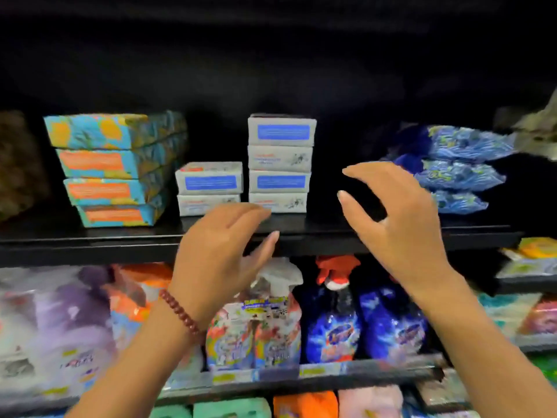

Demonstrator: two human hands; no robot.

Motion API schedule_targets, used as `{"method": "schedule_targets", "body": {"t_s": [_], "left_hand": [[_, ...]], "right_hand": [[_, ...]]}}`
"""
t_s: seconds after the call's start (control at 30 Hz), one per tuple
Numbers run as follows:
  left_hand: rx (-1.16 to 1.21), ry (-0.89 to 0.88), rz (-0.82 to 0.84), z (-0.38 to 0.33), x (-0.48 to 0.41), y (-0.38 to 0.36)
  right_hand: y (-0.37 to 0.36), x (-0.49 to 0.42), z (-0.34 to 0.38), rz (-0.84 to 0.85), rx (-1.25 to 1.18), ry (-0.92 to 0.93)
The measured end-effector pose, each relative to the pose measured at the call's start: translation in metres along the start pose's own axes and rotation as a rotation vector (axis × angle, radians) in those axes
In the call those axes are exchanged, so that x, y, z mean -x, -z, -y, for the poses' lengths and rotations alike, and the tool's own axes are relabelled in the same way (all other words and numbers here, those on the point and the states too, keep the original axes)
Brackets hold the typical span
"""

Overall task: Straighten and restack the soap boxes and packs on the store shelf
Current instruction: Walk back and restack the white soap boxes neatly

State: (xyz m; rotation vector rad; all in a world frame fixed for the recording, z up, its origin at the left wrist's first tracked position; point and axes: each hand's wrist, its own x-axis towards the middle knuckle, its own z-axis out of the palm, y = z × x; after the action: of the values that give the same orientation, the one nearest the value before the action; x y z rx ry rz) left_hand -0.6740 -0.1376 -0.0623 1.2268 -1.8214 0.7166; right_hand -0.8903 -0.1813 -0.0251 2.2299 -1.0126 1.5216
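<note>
On the black upper shelf (90,236) stand grey-white soap boxes with blue labels: a tall stack (280,162) in the middle and a low stack of two (209,188) to its left. Further left lies a slanting stack of teal-and-orange boxes (114,168). Blue plastic soap packs (461,168) are piled at the right. My left hand (217,254), with a red bead bracelet on the wrist, hovers in front of the shelf edge below the grey boxes, fingers relaxed, holding nothing. My right hand (401,218) is raised between the tall stack and the blue packs, fingers spread and empty.
The shelf below holds spray bottles (268,315), blue refill pouches (334,324) and purple-white packs (54,321). More goods fill a side shelf (530,267) at the right. A dark gap lies on the upper shelf between the tall stack and the blue packs.
</note>
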Motion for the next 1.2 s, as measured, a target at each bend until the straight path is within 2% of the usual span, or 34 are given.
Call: {"method": "schedule_targets", "body": {"t_s": [0.07,0.2,0.33,0.43,0.57,0.63,0.73,0.87,0.93,1.0,1.07,1.2], "left_hand": [[-0.008,0.047,0.084,0.006,-0.018,-0.011],[0.004,0.091,0.251,0.020,-0.024,-0.029],[0.033,0.138,0.247,0.026,-0.022,-0.034],[0.052,0.157,0.245,0.027,-0.022,-0.034],[0.083,0.179,0.263,0.028,-0.022,-0.035],[0.083,0.176,0.266,0.028,-0.022,-0.035],[0.072,0.175,0.263,0.028,-0.022,-0.035],[0.053,0.208,0.221,0.027,-0.021,-0.035],[0.210,0.348,0.146,0.027,-0.022,-0.033],[0.529,0.555,0.030,0.026,-0.029,-0.028],[0.774,0.675,-0.053,0.027,-0.039,-0.021],[1.068,0.646,0.028,0.024,-0.059,-0.002]], "right_hand": [[-0.008,-0.033,-0.006,0.016,-0.009,0.012],[-0.037,-0.082,-0.014,0.158,-0.049,-0.005],[-0.065,-0.107,-0.018,0.290,-0.105,-0.102],[-0.079,-0.116,-0.019,0.398,-0.049,-0.191],[-0.078,-0.118,-0.020,0.337,-0.203,-0.204],[-0.074,-0.124,-0.020,0.362,-0.274,-0.241],[-0.071,-0.129,-0.019,0.390,-0.212,-0.272],[-0.068,-0.112,-0.012,0.239,-0.187,-0.140],[-0.065,-0.098,-0.010,0.142,-0.170,-0.024],[-0.062,-0.084,-0.008,0.067,-0.179,0.048],[-0.058,-0.071,-0.005,0.022,-0.209,0.105],[-0.055,-0.057,0.003,-0.047,-0.261,0.181]]}}
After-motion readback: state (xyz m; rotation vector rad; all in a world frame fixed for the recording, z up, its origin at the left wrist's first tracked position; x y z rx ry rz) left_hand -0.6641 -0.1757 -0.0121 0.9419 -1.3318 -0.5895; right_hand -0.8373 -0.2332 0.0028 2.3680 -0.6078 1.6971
